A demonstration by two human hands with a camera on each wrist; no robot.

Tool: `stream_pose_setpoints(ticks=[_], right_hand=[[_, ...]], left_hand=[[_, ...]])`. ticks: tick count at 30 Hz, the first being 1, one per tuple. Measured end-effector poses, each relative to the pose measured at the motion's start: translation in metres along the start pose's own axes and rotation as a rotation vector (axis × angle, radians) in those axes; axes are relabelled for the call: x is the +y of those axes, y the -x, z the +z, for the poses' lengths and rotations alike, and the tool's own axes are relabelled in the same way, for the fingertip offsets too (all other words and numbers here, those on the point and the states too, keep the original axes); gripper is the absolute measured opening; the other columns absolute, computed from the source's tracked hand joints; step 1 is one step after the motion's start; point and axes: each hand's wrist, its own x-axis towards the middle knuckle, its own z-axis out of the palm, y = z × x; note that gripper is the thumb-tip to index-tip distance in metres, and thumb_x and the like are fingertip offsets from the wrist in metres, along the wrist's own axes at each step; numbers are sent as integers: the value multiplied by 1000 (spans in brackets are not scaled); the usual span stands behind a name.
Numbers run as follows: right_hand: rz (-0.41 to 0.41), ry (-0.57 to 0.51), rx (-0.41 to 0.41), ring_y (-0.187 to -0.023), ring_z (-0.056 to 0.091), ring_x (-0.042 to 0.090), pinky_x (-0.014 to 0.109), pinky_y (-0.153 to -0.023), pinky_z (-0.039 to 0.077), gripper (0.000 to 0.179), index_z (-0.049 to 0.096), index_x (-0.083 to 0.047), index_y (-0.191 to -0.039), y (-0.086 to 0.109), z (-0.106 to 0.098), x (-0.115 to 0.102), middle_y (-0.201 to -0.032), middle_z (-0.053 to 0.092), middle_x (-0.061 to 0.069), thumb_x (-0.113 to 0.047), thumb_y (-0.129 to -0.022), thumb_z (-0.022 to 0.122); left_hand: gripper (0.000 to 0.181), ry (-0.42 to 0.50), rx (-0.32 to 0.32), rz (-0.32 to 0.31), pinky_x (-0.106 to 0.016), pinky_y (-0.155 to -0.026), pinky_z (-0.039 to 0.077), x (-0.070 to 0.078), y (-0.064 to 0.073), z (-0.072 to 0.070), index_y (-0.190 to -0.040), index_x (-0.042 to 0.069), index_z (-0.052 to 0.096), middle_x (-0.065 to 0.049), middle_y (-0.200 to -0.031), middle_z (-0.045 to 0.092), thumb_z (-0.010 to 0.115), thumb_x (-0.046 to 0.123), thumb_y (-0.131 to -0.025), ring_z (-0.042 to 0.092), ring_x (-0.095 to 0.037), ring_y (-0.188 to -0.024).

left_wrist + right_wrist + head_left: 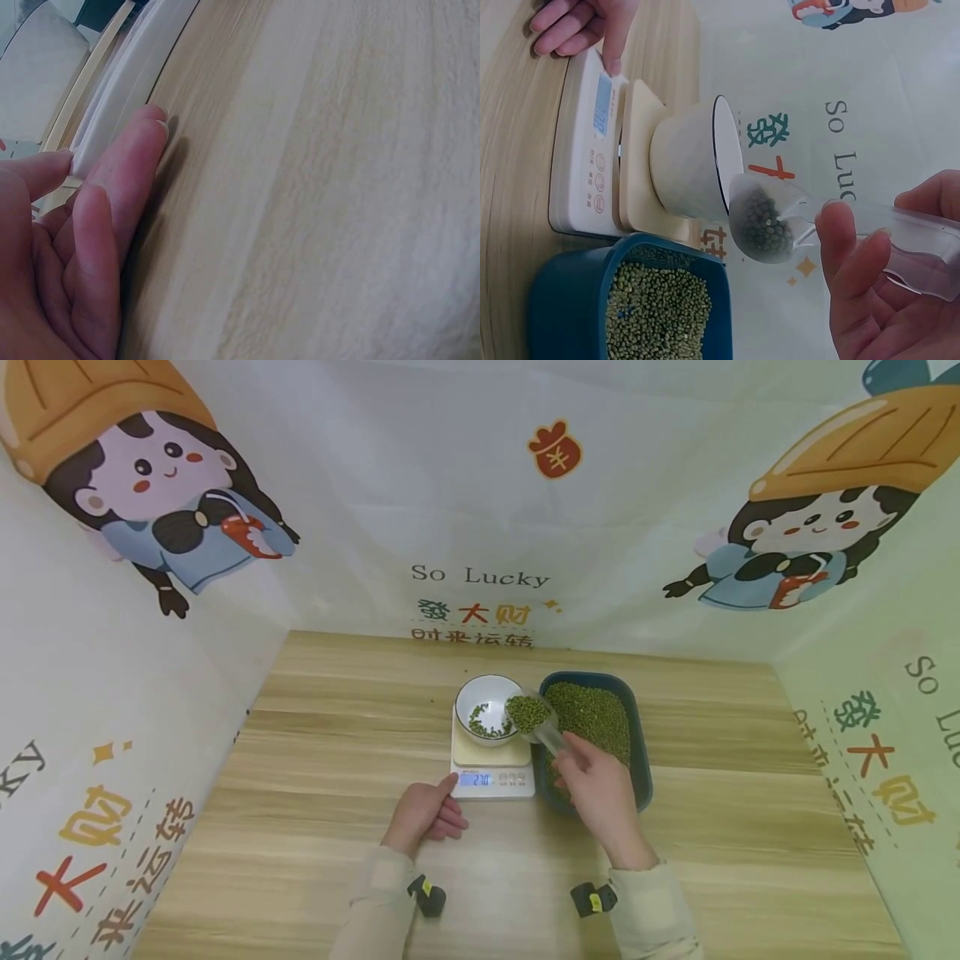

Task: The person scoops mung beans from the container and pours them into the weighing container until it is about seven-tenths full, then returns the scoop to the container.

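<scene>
My right hand (pixel 603 797) grips the handle of a clear plastic scoop (pixel 806 232), its bowl loaded with small green beans (pixel 527 714). The scoop's front overlaps the right rim of a white, dark-edged bowl (pixel 487 690) in the head view. Some green beans lie at the bottom of that bowl. Under the bowl is a white kitchen scale (pixel 487 792) with a cream platform (pixel 643 142) and a lit display (pixel 476 780) showing digits like 270. My left hand (pixel 426 812) touches the scale's front left corner with one fingertip, the other fingers loosely extended beside it.
Right of the scale stands a dark blue bin (pixel 643 768) holding many green beans (pixel 656 311). Both stand on a wood-grain table (pixel 337 735). Printed white sheets (pixel 375 485) with cartoon figures and lettering enclose the back and sides.
</scene>
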Motion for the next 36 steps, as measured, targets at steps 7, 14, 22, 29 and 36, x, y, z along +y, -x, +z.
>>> stream_pose_setpoints(ticks=[7, 14, 22, 29, 36], right_hand=[[2, 20, -5, -63, 63, 21, 28, -41, 43, 38, 51, -11, -125, 0, -1, -2, -87, 67, 6, -27, -91, 46], [5, 46, -7, -59, 62, 20, 28, -41, 42, 38, 51, -12, -125, 0, -2, -4, -82, 67, 6, -27, -90, 47], [18, 47, -5, -61, 62, 21, 28, -40, 42, 38, 51, -13, -125, 1, -2, -7, -84, 68, 6, -27, -90, 47], [24, 22, -19, -65, 62, 22, 27, -44, 44, 38, 50, -13, -126, 2, -3, -7, -89, 67, 6, -26, -91, 47], [11, 47, -12, -62, 61, 19, 27, -42, 42, 38, 50, -13, -126, 3, -4, -10, -87, 67, 5, -26, -91, 47]], left_hand=[[62, 0, 2, -4, -29, -49, 52, 0, 0, 0, -81, 0, 62, -10, -67, 67, 40, 57, -87, 65, -22, -58], [61, -13, 2, -5, -28, -48, 52, 0, 0, -1, -81, 1, 62, -9, -67, 67, 39, 57, -87, 65, -21, -58], [61, -9, 3, 16, -28, -48, 51, -1, 0, -1, -81, 0, 62, -9, -67, 67, 39, 56, -88, 65, -21, -58], [60, -7, 8, 14, -28, -48, 52, -1, 1, 0, -80, 1, 62, -9, -67, 67, 40, 56, -88, 65, -21, -58], [60, -19, 11, 14, -28, -48, 52, 0, 2, 0, -80, 1, 62, -8, -67, 67, 39, 55, -88, 65, -20, -58]])
